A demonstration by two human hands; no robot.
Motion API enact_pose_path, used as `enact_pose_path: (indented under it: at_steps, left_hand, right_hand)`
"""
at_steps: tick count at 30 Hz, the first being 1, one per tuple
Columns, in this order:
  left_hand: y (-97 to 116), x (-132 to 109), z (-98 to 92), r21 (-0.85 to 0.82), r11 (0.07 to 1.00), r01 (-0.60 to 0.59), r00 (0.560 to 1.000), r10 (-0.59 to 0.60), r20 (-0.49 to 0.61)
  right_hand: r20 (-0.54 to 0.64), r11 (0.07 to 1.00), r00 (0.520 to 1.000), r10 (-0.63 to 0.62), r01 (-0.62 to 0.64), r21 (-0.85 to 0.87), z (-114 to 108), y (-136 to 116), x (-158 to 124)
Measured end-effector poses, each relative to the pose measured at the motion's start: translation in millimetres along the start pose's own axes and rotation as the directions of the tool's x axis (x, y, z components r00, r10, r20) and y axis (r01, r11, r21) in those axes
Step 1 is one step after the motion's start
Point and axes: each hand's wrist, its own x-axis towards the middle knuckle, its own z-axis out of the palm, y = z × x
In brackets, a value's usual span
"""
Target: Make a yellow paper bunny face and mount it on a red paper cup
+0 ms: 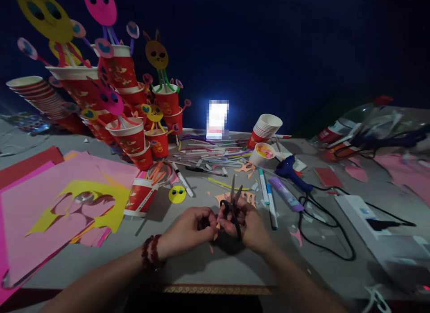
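Observation:
My right hand (250, 225) is closed round the black handles of a pair of scissors (234, 197), whose blades point up and away from me. My left hand (188, 230), with a bead bracelet at the wrist, is pinched on a small dark piece that I cannot make out, right next to the scissors. Both hands meet low over the grey table (215, 268), just in front of orange paper scraps (248, 197).
Decorated red paper cups (129, 133) crowd the back left; one lies tipped (141, 196). Pink and yellow paper sheets (67, 201) cover the left. Pens and straws (215, 154), a blue glue gun (289, 169) with black cable, white cups (267, 127) and a power strip (366, 214) lie ahead and right.

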Motion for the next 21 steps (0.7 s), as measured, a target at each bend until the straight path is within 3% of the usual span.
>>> enact_pose_path:
  at_steps: [4,9,11,17,21]
  left_hand:
    - [4.0,-1.1,-0.4,-0.070,0.997,0.021,1.000,-0.019,0.023]
    - [7.8,-0.8,-4.1,-0.123,0.988,-0.093,0.992,0.081,-0.098]
    - [7.8,-0.4,-6.0,-0.147,0.975,-0.164,0.977,0.140,-0.161]
    - [7.8,0.2,-8.7,-0.211,0.922,-0.325,0.904,0.237,-0.356]
    - [11.2,0.4,-10.5,-0.238,0.898,-0.369,0.884,0.261,-0.387]
  right_hand:
    - [-0.161,0.996,0.983,-0.093,0.089,-0.030,-8.6,0.2,4.9]
    - [-0.234,0.994,0.972,-0.024,-0.001,-0.106,-15.0,-7.1,8.7]
    - [-0.189,0.995,0.982,0.010,-0.029,-0.097,-11.8,-8.7,5.8]
    - [0.098,0.992,0.989,0.113,-0.106,-0.072,8.0,1.3,-9.9]
    - [0.183,0.988,0.975,0.123,-0.103,-0.115,13.7,7.9,-12.8]
